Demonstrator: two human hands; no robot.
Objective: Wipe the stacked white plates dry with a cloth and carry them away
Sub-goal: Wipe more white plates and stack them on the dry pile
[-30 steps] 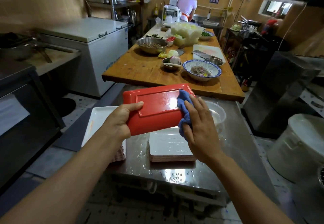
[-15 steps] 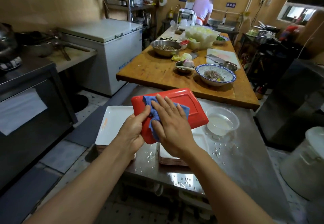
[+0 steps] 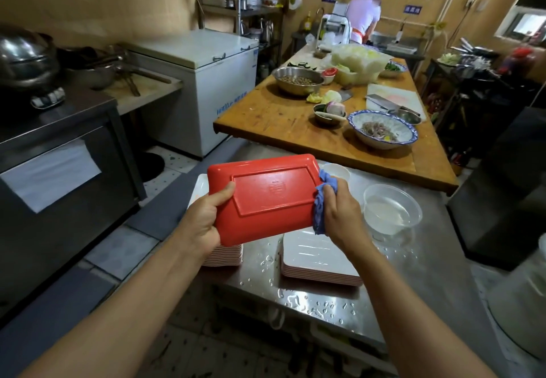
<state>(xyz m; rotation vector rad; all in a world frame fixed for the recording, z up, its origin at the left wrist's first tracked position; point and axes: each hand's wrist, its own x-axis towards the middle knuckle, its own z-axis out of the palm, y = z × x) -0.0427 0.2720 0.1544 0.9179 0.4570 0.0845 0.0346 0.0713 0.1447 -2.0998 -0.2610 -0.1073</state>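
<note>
I hold a rectangular plate (image 3: 266, 200) with its red underside facing me, above the wet steel table (image 3: 413, 274). My left hand (image 3: 204, 218) grips its left edge, thumb on the red face. My right hand (image 3: 339, 212) pinches a bunched blue cloth (image 3: 320, 197) against the plate's right edge. Under the plate sit two stacks of white plates: one (image 3: 319, 259) at the centre with a wet top, another (image 3: 224, 255) at the left, mostly hidden by the held plate and my left hand.
A clear plastic bowl (image 3: 391, 209) and a smaller tub (image 3: 336, 170) stand on the steel table to the right. Beyond lies a wooden table (image 3: 280, 114) with bowls and vegetables. A dark oven (image 3: 59, 176) flanks the left, a white freezer (image 3: 204, 88) behind; a person (image 3: 363, 14) works at the far wall.
My right hand slid the cloth from the plate's left part across to its right edge and now bunches it there. My left hand kept its grip on the left edge.
</note>
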